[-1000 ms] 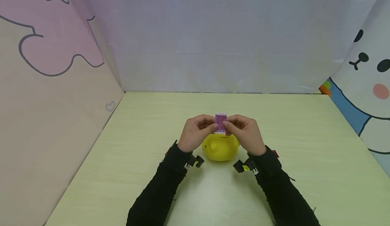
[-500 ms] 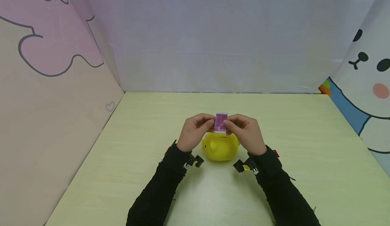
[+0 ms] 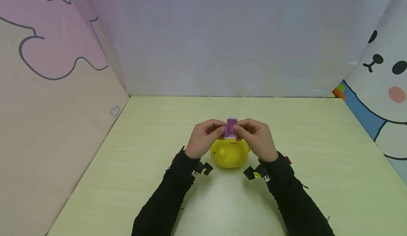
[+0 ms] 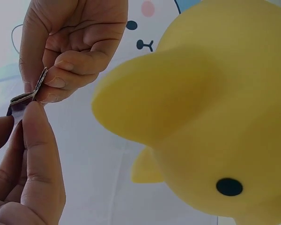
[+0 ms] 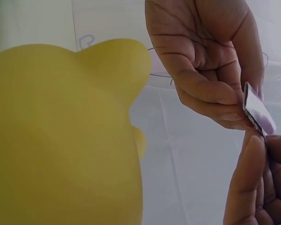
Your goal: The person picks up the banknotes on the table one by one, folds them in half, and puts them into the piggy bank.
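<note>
**Purple slip pinched right over the yellow piggy bank**

A small folded purple slip (image 3: 231, 127) is being pinched from both sides; its left edge is gripped by the left hand (image 3: 203, 139) between thumb and curled fingers, and its right edge is gripped the same way by the right hand (image 3: 257, 139). The slip is held upright, just above the top of a yellow piggy bank (image 3: 229, 153), which is parked on the pale green worktop (image 3: 318, 158) between the two wrists; whether the slip's bottom edge actually touches the bank can't be told. In the left wrist view the slip (image 4: 25, 96) is seen edge-on, squeezed by fingertips (image 4: 35, 110); in the right wrist view its purple face (image 5: 258, 112) is shown. Black sleeves (image 3: 165, 200) are worn; cartoon-printed panels (image 3: 57, 52) are stood around the worktop.
</note>
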### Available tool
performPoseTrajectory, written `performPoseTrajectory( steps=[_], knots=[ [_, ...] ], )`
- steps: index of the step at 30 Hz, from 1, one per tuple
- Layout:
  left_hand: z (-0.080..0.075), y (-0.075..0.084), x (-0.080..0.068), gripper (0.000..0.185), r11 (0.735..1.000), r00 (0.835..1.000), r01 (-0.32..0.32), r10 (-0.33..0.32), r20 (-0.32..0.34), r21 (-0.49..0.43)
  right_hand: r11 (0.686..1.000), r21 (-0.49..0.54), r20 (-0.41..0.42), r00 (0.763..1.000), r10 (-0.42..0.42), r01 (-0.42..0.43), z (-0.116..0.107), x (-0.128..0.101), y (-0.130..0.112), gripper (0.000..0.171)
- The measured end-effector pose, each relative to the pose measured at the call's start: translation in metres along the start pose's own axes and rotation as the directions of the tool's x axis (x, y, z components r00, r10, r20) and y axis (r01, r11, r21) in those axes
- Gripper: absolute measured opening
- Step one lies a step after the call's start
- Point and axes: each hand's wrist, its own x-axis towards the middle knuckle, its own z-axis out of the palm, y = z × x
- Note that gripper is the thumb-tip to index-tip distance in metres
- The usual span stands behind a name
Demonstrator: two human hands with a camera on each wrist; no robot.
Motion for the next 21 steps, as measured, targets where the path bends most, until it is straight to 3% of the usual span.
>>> performPoseTrajectory(
  steps=[21],
  knots=[
    [0.0004, -0.0015, -0.0008, 0.023, 1.000, 0.999, -0.006, 0.007, 0.044, -0.008, 0.999, 0.021, -0.018, 1.000, -0.024, 0.024, 0.0008, 0.0003, 0.0003, 0.018]
  ],
)
